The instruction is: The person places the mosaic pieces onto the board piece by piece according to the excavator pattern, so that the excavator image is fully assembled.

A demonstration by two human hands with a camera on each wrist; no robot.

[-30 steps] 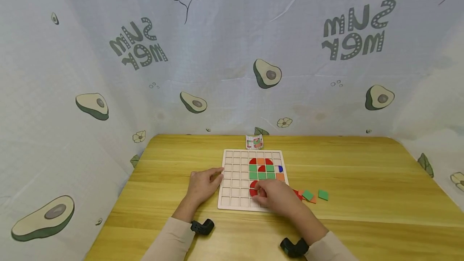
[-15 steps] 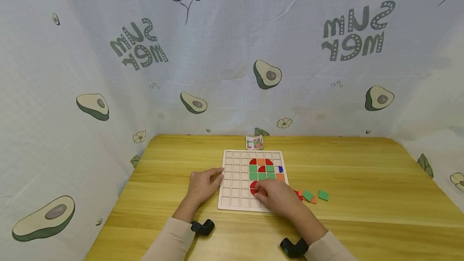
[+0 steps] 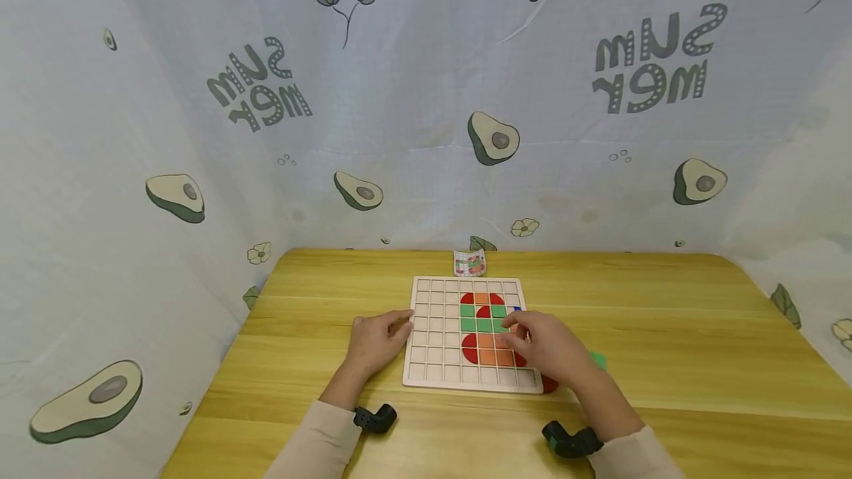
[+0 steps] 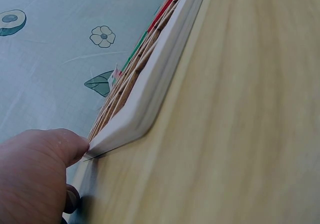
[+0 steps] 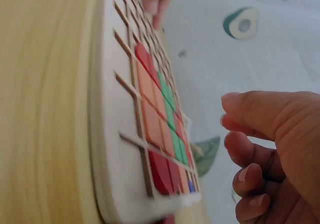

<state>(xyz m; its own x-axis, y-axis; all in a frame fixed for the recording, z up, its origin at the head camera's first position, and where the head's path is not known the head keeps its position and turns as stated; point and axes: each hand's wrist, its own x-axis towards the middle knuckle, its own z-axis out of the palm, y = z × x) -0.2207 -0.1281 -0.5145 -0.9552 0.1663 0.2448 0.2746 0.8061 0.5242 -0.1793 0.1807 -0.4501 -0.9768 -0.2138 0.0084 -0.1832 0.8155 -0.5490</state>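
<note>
A wooden grid board [image 3: 427, 353] lies on the table, with flat red, green and orange tiles in its right half. My left hand [image 3: 375, 340] touches its left edge with the thumb and a finger; the left wrist view shows the thumb [image 4: 70, 146] at the board's corner. Over the right side hovers my right hand [image 3: 549, 346], fingers loosely bent. In the right wrist view no piece shows between its thumb and fingers [image 5: 245, 111]. Below the green tiles [image 3: 484, 325], orange tiles [image 3: 487, 350] sit beside rounded red pieces [image 3: 470, 348]. A blue piece [image 3: 517, 309] is partly hidden.
A small printed card [image 3: 470, 263] stands behind the board. Right of the board, a red piece [image 3: 549, 384] and a green tile [image 3: 598, 359] show around my right arm, which hides other loose pieces. A patterned cloth [image 3: 426, 94] hangs behind the table.
My right hand has moved right from the red pieces in the lower middle, uncovering orange tiles there and covering loose tiles beside the board. My left hand stays at the left edge.
</note>
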